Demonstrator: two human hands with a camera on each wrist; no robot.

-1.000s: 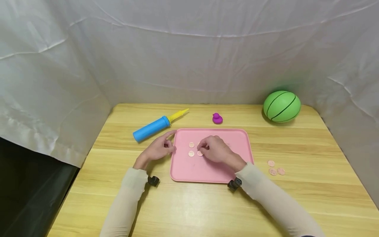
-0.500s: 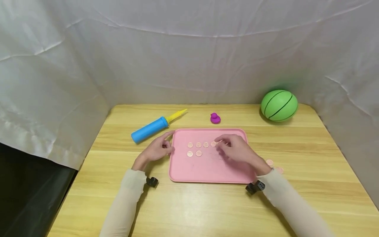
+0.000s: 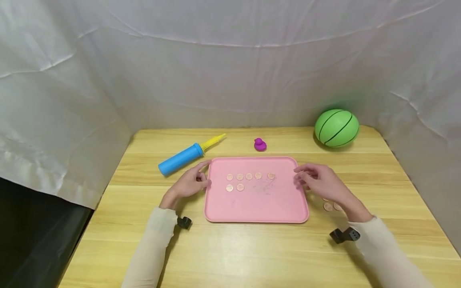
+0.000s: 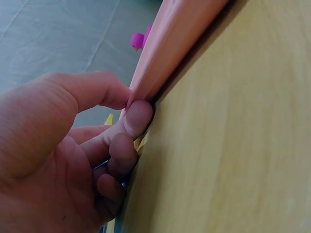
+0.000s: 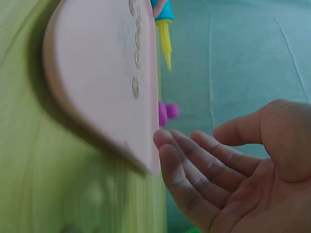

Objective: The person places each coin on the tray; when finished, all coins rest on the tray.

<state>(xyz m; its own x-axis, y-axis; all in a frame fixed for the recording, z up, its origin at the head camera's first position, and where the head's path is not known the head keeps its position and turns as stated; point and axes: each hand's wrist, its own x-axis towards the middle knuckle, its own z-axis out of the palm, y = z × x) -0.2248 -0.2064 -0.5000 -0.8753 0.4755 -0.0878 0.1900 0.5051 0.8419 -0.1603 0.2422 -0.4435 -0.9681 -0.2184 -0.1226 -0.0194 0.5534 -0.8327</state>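
Note:
My left hand (image 3: 189,182) holds the left rim of the pink tray (image 3: 248,212); in the left wrist view, the thumb and a fingertip meet the tray's edge. On the tray lie several copper-coloured coins (image 3: 249,176) in a back row, with two more coins (image 3: 235,187) in front at the left. Over the tray's right edge hovers my right hand (image 3: 320,182), fingers loosely bent and holding nothing, as the right wrist view confirms. Loose coins (image 3: 327,207) lie on the table beneath the right forearm, partly covered.
Behind the tray is a small purple rubber duck (image 3: 260,145). A blue hand pump (image 3: 181,159) with a yellow nozzle lies at the back left. A green ball (image 3: 336,128) sits at the back right of the wooden table (image 3: 248,256), near the white curtain.
My right hand has let go of a coin in the front row and moved right across the tray to its right edge. The left hand stays at the left rim.

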